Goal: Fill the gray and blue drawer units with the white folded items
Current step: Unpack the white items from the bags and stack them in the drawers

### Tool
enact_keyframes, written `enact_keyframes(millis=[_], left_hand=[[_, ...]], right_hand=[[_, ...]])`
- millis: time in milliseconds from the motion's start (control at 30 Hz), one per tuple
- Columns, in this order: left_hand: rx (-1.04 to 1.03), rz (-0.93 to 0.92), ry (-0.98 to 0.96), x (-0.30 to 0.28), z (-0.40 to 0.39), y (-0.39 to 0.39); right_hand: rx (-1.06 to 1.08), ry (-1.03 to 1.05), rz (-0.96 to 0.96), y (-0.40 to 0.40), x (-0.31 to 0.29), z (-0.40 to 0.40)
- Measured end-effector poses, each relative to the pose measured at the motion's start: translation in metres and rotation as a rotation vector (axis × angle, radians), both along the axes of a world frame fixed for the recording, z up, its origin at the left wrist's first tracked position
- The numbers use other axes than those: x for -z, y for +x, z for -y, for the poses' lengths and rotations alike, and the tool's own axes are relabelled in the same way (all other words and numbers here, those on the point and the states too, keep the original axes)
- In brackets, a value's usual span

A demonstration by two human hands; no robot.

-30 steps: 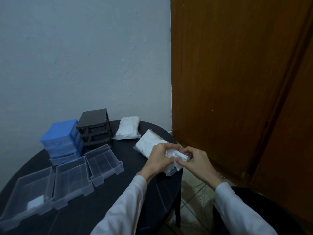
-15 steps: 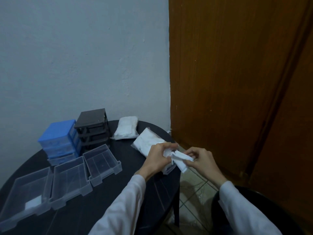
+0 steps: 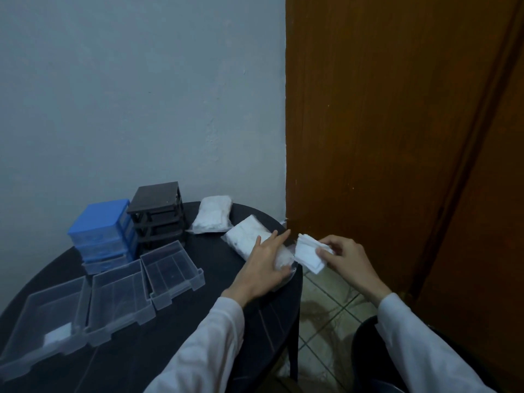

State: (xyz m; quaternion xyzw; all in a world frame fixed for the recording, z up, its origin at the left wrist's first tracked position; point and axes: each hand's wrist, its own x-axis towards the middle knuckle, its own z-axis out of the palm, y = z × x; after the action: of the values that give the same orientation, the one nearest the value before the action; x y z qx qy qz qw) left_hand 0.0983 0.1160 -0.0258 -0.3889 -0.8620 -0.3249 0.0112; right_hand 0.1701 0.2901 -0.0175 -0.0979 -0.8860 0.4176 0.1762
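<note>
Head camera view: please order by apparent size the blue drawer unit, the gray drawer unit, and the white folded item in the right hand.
1. blue drawer unit and gray drawer unit: alike, unranked.
2. white folded item, clearly smallest.

Right hand [image 3: 350,258] pinching white folded item [image 3: 307,255], left hand [image 3: 262,265] flat on plastic packet [image 3: 249,239], round black table [image 3: 198,321]

A single head-worn camera looks forward and steeply down from above the near edge of the round dark worktop [image 3: 198,279]. The worktop fills the lower left of the view, close below the lens, a grey wall [image 3: 141,95] behind it and a wooden door [image 3: 397,137] to its right.
</note>
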Motion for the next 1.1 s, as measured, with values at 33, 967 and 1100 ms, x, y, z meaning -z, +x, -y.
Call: enact_keyframes(millis=[33,967,1100], left_hand=[[-0.024,0.032,0.036,-0.002,0.006,0.0],[-0.285,0.041,0.084,0.028,0.125,0.03],[-0.176,0.208,0.192,0.023,0.133,0.04]], right_hand=[[0.006,0.017,-0.008,-0.001,-0.004,0.002],[-0.278,0.057,-0.019,-0.046,-0.033,0.109],[-0.307,0.061,-0.017,-0.052,-0.028,0.117]])
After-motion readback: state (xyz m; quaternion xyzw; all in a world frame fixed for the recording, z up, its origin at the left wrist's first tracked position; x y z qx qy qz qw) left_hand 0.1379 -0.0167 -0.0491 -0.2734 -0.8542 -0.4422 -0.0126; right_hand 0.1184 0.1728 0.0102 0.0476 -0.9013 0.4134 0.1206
